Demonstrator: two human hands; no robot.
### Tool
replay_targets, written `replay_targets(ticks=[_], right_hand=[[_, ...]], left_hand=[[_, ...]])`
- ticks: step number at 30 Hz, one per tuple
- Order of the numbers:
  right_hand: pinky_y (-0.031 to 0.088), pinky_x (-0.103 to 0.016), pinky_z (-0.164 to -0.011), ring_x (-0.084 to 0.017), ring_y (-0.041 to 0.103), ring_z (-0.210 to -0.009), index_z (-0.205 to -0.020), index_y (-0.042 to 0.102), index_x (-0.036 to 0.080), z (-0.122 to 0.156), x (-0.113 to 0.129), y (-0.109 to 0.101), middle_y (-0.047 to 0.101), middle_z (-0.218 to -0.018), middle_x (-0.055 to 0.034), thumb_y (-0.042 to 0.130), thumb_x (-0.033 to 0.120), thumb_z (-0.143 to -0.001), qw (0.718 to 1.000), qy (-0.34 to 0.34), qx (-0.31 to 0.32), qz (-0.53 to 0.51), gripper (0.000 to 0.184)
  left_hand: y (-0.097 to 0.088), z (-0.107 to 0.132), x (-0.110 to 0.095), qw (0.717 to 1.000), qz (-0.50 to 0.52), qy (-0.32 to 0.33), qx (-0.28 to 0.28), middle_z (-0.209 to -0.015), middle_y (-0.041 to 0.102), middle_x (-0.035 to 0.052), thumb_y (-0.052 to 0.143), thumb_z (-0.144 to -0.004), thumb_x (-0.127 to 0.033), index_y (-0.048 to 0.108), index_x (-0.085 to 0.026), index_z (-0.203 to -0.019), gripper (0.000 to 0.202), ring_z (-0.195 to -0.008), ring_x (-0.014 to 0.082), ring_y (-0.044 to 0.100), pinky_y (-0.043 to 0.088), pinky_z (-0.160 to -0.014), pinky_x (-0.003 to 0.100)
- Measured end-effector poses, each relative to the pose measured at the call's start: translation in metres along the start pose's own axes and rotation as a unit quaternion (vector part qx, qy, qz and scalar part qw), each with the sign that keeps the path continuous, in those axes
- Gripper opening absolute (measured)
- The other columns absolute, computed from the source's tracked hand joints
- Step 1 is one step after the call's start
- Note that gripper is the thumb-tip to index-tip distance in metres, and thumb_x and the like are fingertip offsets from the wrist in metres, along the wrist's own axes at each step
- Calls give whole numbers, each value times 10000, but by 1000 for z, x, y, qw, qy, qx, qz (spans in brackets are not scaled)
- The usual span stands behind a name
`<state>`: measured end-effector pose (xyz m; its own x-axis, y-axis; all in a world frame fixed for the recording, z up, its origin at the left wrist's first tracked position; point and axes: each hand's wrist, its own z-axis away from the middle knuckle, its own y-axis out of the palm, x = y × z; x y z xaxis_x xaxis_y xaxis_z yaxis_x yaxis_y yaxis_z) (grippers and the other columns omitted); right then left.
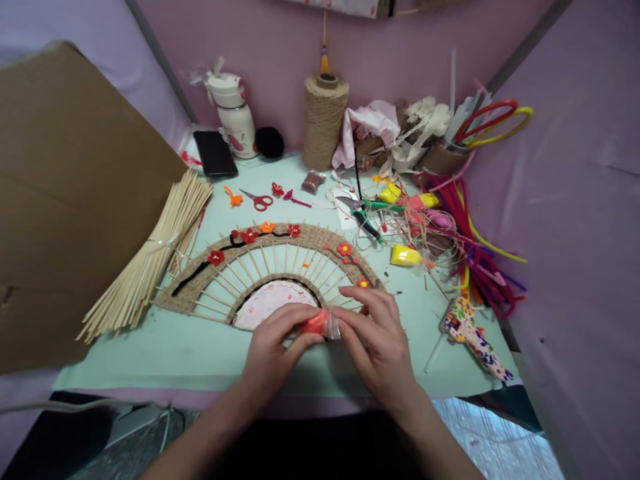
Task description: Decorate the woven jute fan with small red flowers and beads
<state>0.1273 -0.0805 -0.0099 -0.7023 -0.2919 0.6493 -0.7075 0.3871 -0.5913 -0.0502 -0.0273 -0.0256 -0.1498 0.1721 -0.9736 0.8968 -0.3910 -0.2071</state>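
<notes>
Between my two hands is a small clear plastic bag of coral-red clay (pixel 316 323), held above the lower edge of a fan. My left hand (pixel 277 343) pinches the clay-filled end. My right hand (pixel 375 330) pinches the clear end of the bag with thumb and forefinger, its other fingers loosely curled. Behind them lies the fan (pixel 320 235), made of thin sticks with a twine-woven band, red and orange flowers and a black branch line. A pink patterned half-round piece (pixel 275 303) fills its centre, partly covered by my left hand.
A bundle of sticks (pixel 150 257) leans by a cardboard sheet (pixel 75 200) on the left. Scissors (pixel 257 199), green-handled pliers (pixel 367 223) and a yellow clay pack (pixel 406 255) lie beyond the fan. A patterned glue gun (pixel 475 337) rests right. A twine spool (pixel 326 123) and bottle (pixel 235 120) stand behind.
</notes>
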Motion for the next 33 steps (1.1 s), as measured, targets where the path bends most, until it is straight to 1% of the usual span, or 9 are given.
replay_targets(ticks=[2, 4, 7, 9, 13, 19, 23, 28, 33], right_hand=[[512, -395, -830, -224, 547, -1052, -959, 737, 250, 1, -2, -2, 673, -1148, -74, 634, 132, -864, 1000, 17, 8, -15, 184], [524, -374, -787, -216, 565, -1026, -904, 746, 268, 2, -4, -4, 692, -1116, -57, 668, 167, -852, 999, 37, 13, -38, 138], [527, -401, -821, -216, 584, -1008, -855, 746, 275, 4, -5, -5, 708, -1104, -47, 713, 203, -826, 997, 65, 9, -52, 84], [521, -431, -867, -222, 589, -1022, -875, 749, 283, 5, -5, -5, 706, -1133, -47, 720, 205, -821, 995, 80, 10, -54, 99], [544, -389, -815, -218, 594, -1061, -951, 752, 312, 9, -4, -3, 693, -1176, -43, 681, 179, -845, 989, 112, 23, -98, 184], [523, -389, -904, -193, 638, -1034, -899, 756, 298, 17, -6, 6, 714, -1108, -29, 706, 185, -828, 967, 188, 0, -175, 143], [506, -392, -914, -196, 635, -1031, -870, 748, 276, 21, -6, 7, 720, -1093, -36, 730, 192, -805, 972, 183, -27, -146, 107], [476, -430, -943, -213, 628, -1042, -795, 699, 251, 22, -3, 3, 725, -1102, -43, 722, 177, -804, 975, 187, -9, -122, 78], [469, -424, -985, -212, 618, -1116, -835, 694, 247, 24, -1, 3, 688, -1208, -58, 699, 177, -814, 973, 185, -6, -136, 73]], left_hand=[[0, 0, 0, 993, -81, 85, 13, -958, 747, 45, 713, -803, -172, 722, -216, -998, 200, -918, 157, 688, 546, -854, 253], [0, 0, 0, 984, -126, 123, 26, -971, 746, 49, 679, -835, -170, 708, -219, -1043, 216, -922, 155, 692, 549, -844, 244], [2, -1, 0, 976, -171, 130, 28, -979, 746, 40, 675, -839, -170, 693, -227, -1071, 239, -915, 148, 700, 551, -827, 224], [3, 0, 0, 972, -189, 137, 30, -1002, 743, 33, 675, -837, -157, 681, -229, -1094, 267, -936, 139, 699, 545, -844, 206], [4, 1, 1, 963, -202, 174, 38, -1042, 730, 45, 635, -862, -125, 659, -210, -1120, 273, -971, 124, 691, 532, -882, 186], [8, 0, 1, 950, -250, 178, 54, -1019, 733, 69, 614, -882, -149, 663, -184, -1087, 214, -935, 140, 703, 557, -840, 194], [9, 0, 0, 942, -256, 211, 56, -1020, 734, 71, 604, -887, -144, 668, -186, -1097, 223, -930, 140, 705, 560, -841, 192], [8, 3, 2, 940, -258, 214, 55, -1059, 720, 68, 608, -882, -125, 658, -201, -1132, 266, -956, 136, 696, 549, -879, 198], [8, 5, 1, 937, -272, 214, 39, -1064, 714, 68, 614, -872, -103, 660, -199, -1135, 283, -968, 136, 690, 535, -905, 200]])
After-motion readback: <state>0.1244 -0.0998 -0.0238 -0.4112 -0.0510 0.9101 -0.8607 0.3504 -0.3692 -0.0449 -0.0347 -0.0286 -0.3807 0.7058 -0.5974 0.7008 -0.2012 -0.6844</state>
